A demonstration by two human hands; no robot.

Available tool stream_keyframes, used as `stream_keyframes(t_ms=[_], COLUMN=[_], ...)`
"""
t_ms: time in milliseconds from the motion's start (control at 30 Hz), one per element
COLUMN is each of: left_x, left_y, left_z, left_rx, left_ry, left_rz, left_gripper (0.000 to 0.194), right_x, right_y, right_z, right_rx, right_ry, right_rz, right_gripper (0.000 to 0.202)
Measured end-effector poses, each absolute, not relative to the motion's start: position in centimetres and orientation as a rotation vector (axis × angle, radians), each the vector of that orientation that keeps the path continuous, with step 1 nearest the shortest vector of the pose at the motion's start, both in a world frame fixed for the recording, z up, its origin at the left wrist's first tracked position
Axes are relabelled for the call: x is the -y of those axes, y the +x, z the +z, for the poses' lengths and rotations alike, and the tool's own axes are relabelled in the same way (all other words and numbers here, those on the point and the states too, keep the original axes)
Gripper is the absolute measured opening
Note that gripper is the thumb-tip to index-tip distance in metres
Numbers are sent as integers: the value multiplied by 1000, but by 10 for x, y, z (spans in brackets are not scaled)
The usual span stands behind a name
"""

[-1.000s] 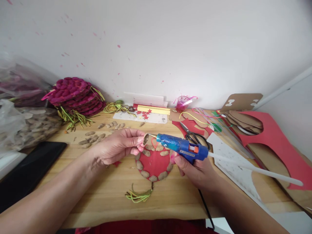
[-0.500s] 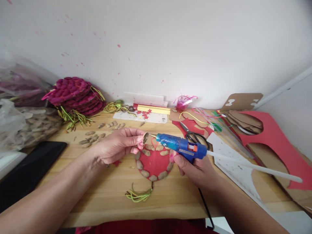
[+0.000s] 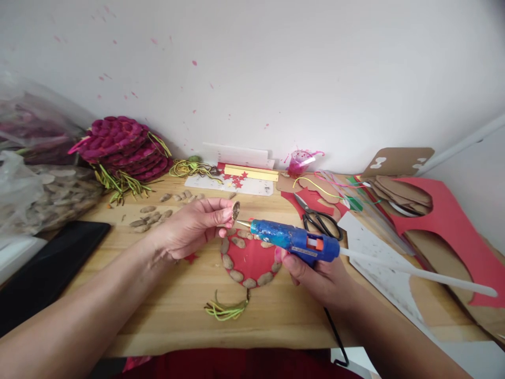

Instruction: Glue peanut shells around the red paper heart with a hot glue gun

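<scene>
Between thumb and fingers, my left hand (image 3: 201, 221) pinches a peanut shell half (image 3: 235, 210), its hollow side turned toward the right. My right hand (image 3: 315, 273) is wrapped round the grip of a blue glue gun (image 3: 284, 235); a long white glue stick (image 3: 418, 272) juts from its back. The gun's metal nozzle points left, just below the shell. Under both lies a red disc (image 3: 252, 261) edged with peanut shells (image 3: 236, 275), its upper part hidden by the gun and hands. A green and yellow yarn tassel (image 3: 225, 309) hangs from its near edge.
Loose peanut shells (image 3: 152, 218) lie left, beside a bag of shells (image 3: 67, 192) and a black flat object (image 3: 55, 268). Stacked magenta discs (image 3: 122, 139) stand behind. Scissors (image 3: 321, 218), cut red sheet (image 3: 442, 210) and cardboard pieces (image 3: 400, 195) are on the right.
The nozzle has dropped slightly and moved away from the peanut shell, which is now raised a little above it. The view has shifted slightly.
</scene>
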State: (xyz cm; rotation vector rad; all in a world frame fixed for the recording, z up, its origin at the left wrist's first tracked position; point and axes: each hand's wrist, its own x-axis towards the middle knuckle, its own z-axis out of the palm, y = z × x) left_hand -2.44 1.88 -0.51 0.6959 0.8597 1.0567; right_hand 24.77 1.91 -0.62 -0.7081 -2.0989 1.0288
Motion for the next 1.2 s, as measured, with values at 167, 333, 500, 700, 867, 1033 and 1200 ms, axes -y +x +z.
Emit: stream_keyframes(t_ms=[167, 333, 500, 700, 867, 1033, 1200], left_x=[-18, -17, -17, -17, -16, -16, -17], left_y=[-21, -19, -19, -19, -19, -19, -20], left_z=[-3, 0, 1, -1, 0, 1, -1], left_rx=[-875, -876, -884, -873, -869, -878, -882], left_ry=[674, 659, 655, 642, 636, 631, 634], left_rz=[1057, 1056, 1062, 1065, 1067, 1067, 1065], left_gripper=[31, 32, 32, 32, 32, 32, 33], right_x=[-19, -17, -18, -18, -18, -18, -19], right_y=[247, 248, 247, 246, 247, 247, 248], right_z=[-4, -5, -6, -3, -4, -4, -3], right_rx=[2105, 2130, 2123, 2127, 2132, 2142, 2146], right_ry=[-719, -734, -721, -732, -725, -725, -741], right_rz=[1003, 1029, 1003, 993, 975, 970, 969], right_gripper=[32, 32, 31, 29, 31, 30, 29])
